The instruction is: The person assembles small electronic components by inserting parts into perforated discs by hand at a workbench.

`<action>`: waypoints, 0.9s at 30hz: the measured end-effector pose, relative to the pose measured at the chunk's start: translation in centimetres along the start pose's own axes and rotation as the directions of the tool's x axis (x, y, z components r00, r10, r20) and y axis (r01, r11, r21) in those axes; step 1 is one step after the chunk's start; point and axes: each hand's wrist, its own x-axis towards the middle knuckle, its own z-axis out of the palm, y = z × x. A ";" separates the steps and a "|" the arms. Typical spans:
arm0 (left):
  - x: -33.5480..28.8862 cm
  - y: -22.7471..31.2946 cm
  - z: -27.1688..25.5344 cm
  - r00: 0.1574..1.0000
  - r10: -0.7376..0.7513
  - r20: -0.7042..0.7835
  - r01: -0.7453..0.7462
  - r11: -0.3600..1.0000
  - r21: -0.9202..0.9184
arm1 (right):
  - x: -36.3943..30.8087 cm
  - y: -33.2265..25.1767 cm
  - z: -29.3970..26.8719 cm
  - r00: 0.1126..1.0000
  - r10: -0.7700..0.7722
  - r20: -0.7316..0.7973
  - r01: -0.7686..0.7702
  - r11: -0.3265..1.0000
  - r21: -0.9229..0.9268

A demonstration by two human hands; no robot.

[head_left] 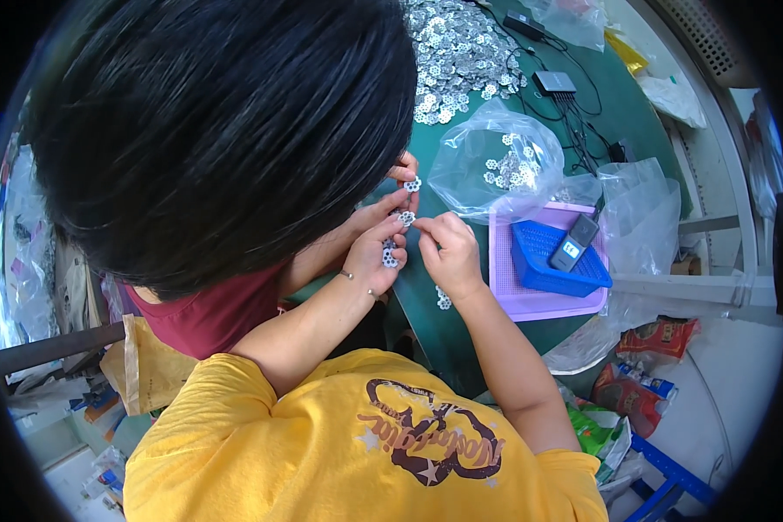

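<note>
My left hand (372, 261) pinches a small silvery flower-shaped piece with holes (406, 219) between thumb and finger. More perforated flower pieces (390, 254) are tucked in its curled fingers. Close on the right, my right hand (452, 252) is closed, thumb and forefinger together at that piece's edge; what they grip is too small to make out. Just beyond, a co-worker's hand (406, 170) holds another flower-shaped piece (412, 184). Under my right wrist, a few similar loose pieces (444, 298) lie on the green table (422, 317).
A co-worker's dark-haired head (226, 130) covers the upper left. A heap of silvery pieces (461, 56) lies at the back. To the right are a clear plastic bag (461, 161) with pieces, a purple tray (531, 306), a blue basket (539, 277) holding a phone (574, 244), and black cables (574, 130).
</note>
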 end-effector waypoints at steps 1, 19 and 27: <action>0.0 0.0 0.0 1.000 0.000 0.001 0.000 1.000 0.000 | 0.0 0.0 0.0 1.000 -0.008 -0.007 0.008 1.000 -0.017; -0.5 0.1 0.6 0.999 0.015 0.037 -0.016 0.999 0.043 | 0.3 0.5 0.5 0.944 0.328 0.042 -0.323 0.888 0.326; -0.5 0.2 0.4 0.999 0.028 0.037 -0.029 0.999 0.036 | 0.8 0.3 0.5 0.943 0.307 0.128 -0.332 0.880 0.340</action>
